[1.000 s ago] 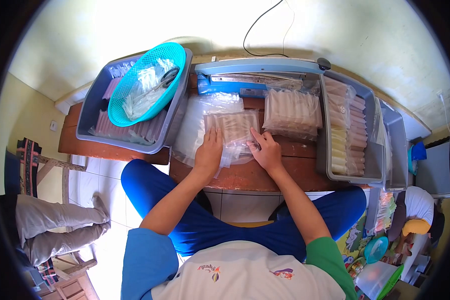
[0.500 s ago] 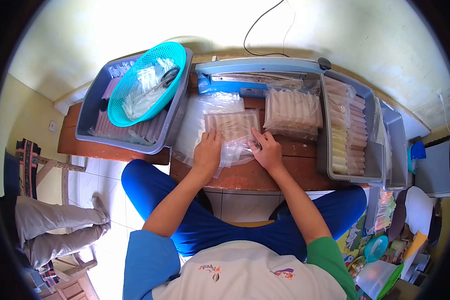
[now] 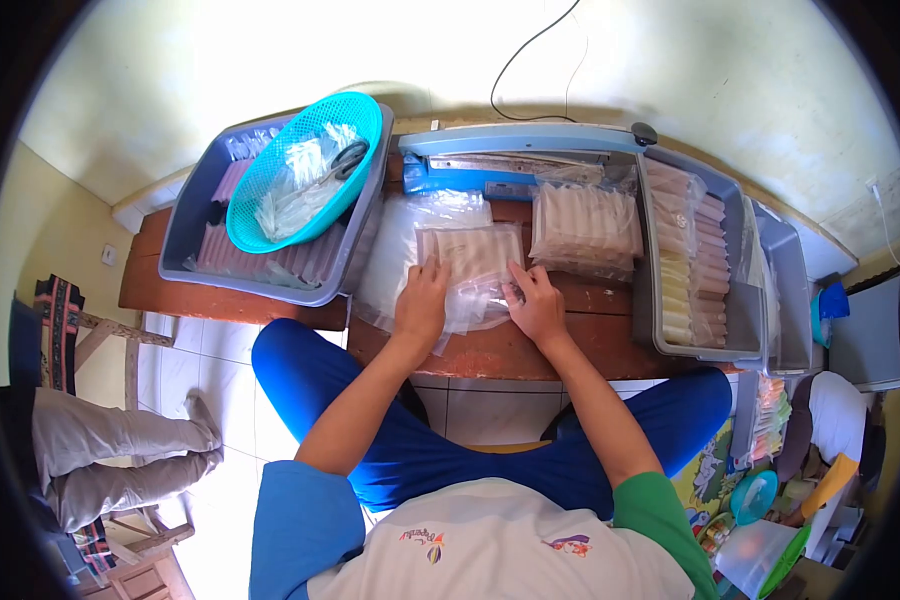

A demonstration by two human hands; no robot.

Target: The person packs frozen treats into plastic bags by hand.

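A clear plastic packet of pale pinkish-brown tubes (image 3: 475, 248) lies flat on a pile of clear plastic bags (image 3: 395, 245) in front of me. My left hand (image 3: 422, 302) holds its lower left edge, fingertips together on the plastic. At the lower right corner, my right hand (image 3: 540, 306) grips the edge with thumb and index finger; the exact pinch is partly hidden. Just right of it sits a stack of filled packets (image 3: 587, 225). Behind the packets stands a blue impulse sealer (image 3: 510, 150) with a long arm and a black knob.
On the left of the wooden table (image 3: 530, 366), a grey tub (image 3: 310, 296) of packets carries a turquoise basket (image 3: 238, 215) with plastic bags and scissors (image 3: 348, 160). Grey tubs (image 3: 705, 352) with more tubes stand at right. Another person's legs (image 3: 120, 440) show at left.
The view has shifted slightly, so most things appear a little to the right. Both hands stay at the packet's lower edges with little visible movement.
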